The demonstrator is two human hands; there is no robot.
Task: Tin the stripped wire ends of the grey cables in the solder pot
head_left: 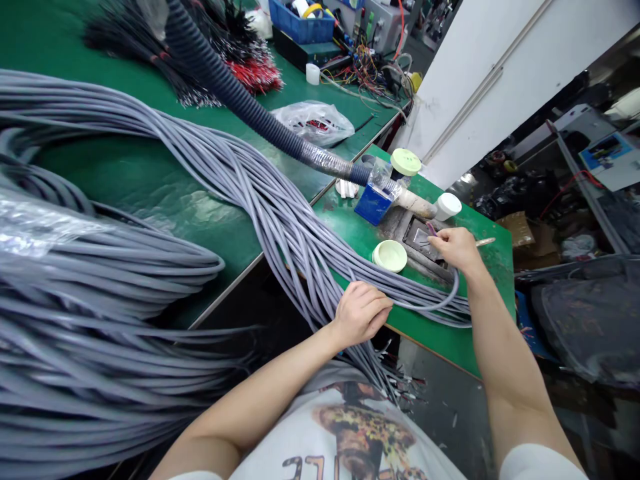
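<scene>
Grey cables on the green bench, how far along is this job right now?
Done: cannot tell; no separate finished pile shows. In hand: the right hand holds one grey cable's end at the metal fixture, and the left hand rests on the cable bundle at the bench edge. Left: apparently most of it; large grey coils lie beside the person.

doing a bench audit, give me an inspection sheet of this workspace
surface: green bench top, small green table beside it
job's things: grey cable bundle draped across both; one grey cable looped between the hands
clutter: pale lids, blue box, plastic bag
hands: left hand closed on the bundle; right hand pinching the cable end at a metal fixture
cables: black corrugated hose, coloured wires at back
surroundings: white wall, dark floor clutter on the right
</scene>
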